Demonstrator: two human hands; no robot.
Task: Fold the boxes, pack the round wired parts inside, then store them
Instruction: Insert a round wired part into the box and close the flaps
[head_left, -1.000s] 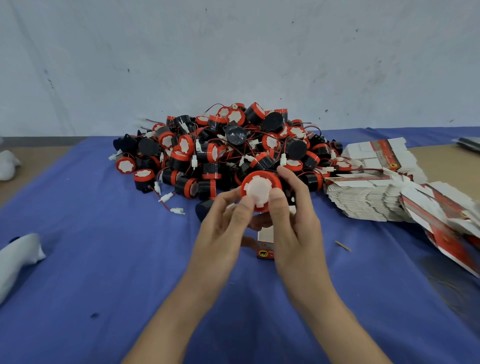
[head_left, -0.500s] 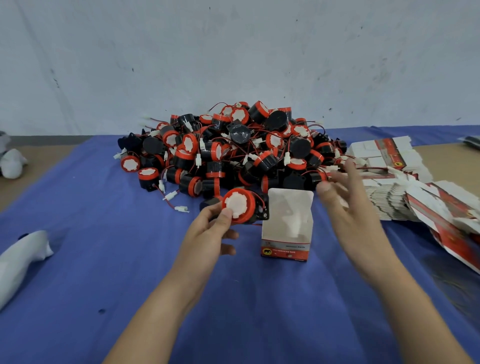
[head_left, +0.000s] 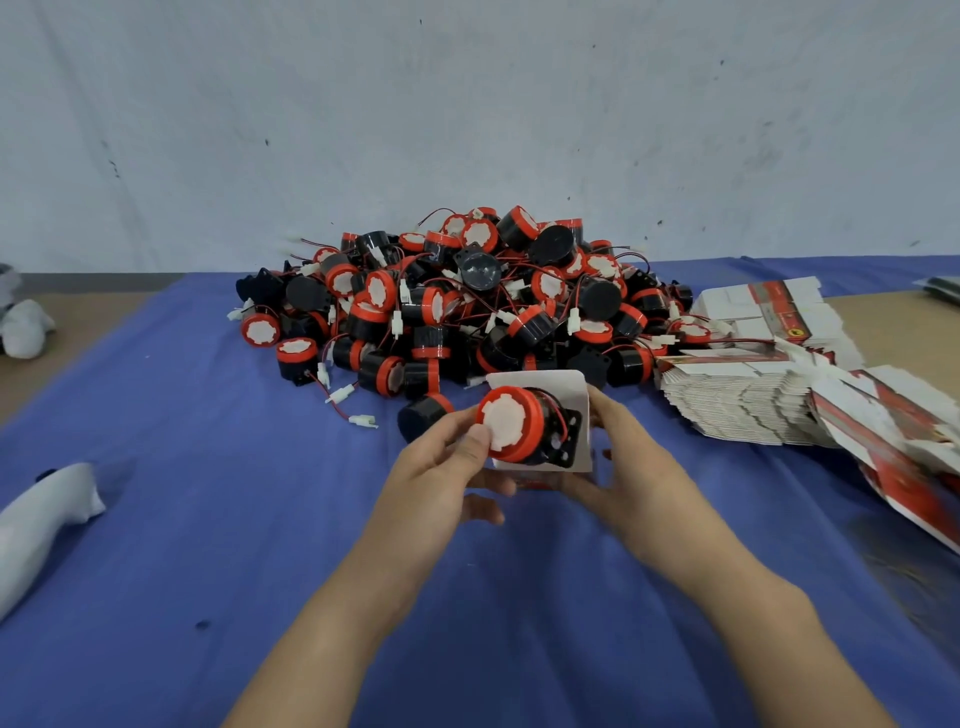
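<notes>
The round wired part (head_left: 506, 431), a black drum with a red cap and a white face, was held just above the blue cloth (head_left: 208, 545), at the open mouth of a small white box (head_left: 545, 380). Its red cap faced the camera and its black mounting bracket lay against the box's white inside. How far the body sat inside the box could not be told. The left hand (head_left: 441, 467) gripped the part, thumb on the white face and fingers curled round the far side of the cap. The right hand (head_left: 623, 462) held the box from the right, fingers wrapped round its side and bottom, where a strip of red print showed.

Just behind them rose the pile of parts (head_left: 467, 301), many like drums tangled in thin red wires with white plugs. To the right of the pile lay a stack of flat box blanks (head_left: 743, 405), fanned out and touching the pile's edge, with a second stack (head_left: 763, 312) behind it.

The cloth covered a tan table (head_left: 893, 332) set against a pale wall (head_left: 467, 104). A white bundle (head_left: 41, 514) lay at the cloth's left edge, and another (head_left: 23, 327) on the bare table farther back
</notes>
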